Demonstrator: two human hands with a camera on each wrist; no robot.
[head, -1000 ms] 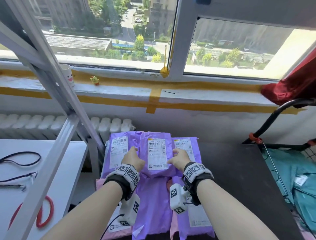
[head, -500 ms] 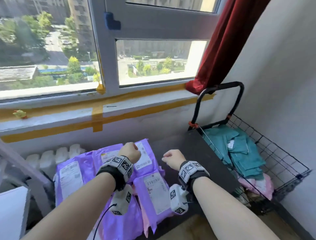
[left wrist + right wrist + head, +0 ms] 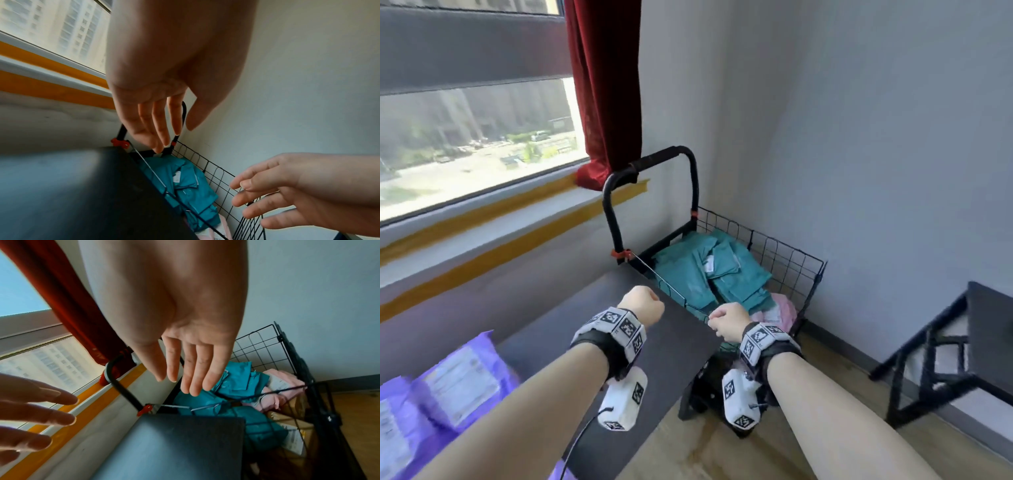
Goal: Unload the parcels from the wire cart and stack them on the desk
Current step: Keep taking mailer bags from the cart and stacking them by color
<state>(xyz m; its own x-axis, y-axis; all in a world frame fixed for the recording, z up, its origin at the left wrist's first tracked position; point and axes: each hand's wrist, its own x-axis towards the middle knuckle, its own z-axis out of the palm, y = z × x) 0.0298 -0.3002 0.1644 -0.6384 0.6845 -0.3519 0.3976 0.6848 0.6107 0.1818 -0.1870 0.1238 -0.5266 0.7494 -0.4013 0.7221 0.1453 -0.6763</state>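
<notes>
- The teal parcels (image 3: 717,270) look like soft poly mailers: light, floppy and a bit slick, so I judge it best to pinch one by an edge or slide my fingers flat under it
- They lie heaped in the wire cart (image 3: 787,260), at the right end of the desk (image 3: 674,346), with pink parcels (image 3: 779,310) just under them
- My left hand (image 3: 164,91) is relaxed with fingers loose, holding nothing, above the desk's far right corner
- My right hand (image 3: 185,345) is likewise empty and loosely spread, over the cart's near rim, apart from the parcels below
- Purple parcels (image 3: 448,387) already lie on the desk at the near left
</notes>
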